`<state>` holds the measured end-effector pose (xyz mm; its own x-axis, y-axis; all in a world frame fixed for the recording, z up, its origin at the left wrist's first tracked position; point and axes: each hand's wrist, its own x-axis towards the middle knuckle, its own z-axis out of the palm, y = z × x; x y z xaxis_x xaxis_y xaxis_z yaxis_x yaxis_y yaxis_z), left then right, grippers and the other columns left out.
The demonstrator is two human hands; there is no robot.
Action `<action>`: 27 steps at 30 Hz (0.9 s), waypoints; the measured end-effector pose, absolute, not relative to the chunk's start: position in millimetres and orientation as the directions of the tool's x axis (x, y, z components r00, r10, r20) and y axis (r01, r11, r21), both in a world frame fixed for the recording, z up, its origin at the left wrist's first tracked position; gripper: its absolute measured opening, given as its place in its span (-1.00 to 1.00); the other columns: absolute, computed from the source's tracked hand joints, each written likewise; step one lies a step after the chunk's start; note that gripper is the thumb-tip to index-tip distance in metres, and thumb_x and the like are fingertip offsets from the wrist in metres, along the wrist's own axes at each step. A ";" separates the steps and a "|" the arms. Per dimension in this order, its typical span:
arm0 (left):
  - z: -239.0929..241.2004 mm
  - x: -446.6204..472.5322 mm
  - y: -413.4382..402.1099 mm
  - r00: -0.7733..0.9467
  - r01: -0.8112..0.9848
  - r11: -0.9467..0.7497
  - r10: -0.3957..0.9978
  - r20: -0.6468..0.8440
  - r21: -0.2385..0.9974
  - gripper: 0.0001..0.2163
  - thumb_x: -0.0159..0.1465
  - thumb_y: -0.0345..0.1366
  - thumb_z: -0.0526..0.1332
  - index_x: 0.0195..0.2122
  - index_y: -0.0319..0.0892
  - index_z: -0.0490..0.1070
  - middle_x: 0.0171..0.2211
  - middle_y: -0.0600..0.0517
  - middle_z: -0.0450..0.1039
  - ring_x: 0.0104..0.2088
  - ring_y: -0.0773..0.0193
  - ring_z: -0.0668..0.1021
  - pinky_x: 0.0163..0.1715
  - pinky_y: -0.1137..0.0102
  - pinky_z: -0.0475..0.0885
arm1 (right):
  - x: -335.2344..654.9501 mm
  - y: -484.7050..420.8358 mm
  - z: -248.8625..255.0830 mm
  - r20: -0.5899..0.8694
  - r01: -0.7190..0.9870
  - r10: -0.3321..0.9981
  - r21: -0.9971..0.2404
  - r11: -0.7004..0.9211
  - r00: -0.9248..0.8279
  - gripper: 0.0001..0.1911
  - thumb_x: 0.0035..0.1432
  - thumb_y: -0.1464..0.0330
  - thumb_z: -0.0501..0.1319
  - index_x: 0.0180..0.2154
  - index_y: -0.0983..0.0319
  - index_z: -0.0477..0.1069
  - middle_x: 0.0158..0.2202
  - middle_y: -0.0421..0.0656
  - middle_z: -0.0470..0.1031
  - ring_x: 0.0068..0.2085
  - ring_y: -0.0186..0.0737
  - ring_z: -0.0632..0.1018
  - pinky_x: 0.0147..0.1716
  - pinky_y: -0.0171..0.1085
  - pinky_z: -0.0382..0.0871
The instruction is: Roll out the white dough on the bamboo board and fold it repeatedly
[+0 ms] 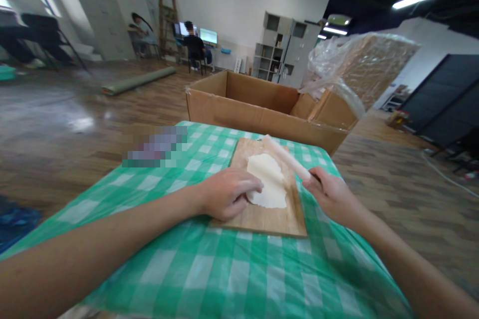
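A thin, pale sheet of dough (268, 179) with ragged edges lies on a wooden board (269, 225). At the dough's left edge is my left hand (229, 192), its fingers curled and closed on the rim; the exact grip is partly hidden by the fingers. My right hand (331, 190) is wrapped round one end of a light-coloured rolling pin (286, 157). The pin slants up and away over the board's right side, off the middle of the dough.
A green-and-white checked cloth (168, 259) covers the table. Just beyond stands a big open cardboard box (254, 109), with a plastic-wrapped carton (377, 65) at its right. Farther back are a rolled mat (138, 80), shelves (269, 55) and a seated person (194, 46) at monitors.
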<state>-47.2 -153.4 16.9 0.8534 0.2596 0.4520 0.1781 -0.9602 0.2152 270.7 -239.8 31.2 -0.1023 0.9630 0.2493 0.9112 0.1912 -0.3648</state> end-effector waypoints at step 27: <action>5.8 0.7 -35.5 0.514 0.846 -0.533 0.828 0.224 0.030 -0.53 0.54 -0.17 -0.13 0.17 -0.33 0.45 0.07 -0.33 0.53 0.10 -0.10 0.56 0.07 0.13 0.38 | 234.9 -67.4 10.5 0.154 0.900 0.892 -0.043 0.435 -0.424 -0.49 0.61 0.22 -0.12 0.20 0.40 0.43 0.30 0.04 0.47 0.28 -0.04 0.48 0.37 -0.02 0.13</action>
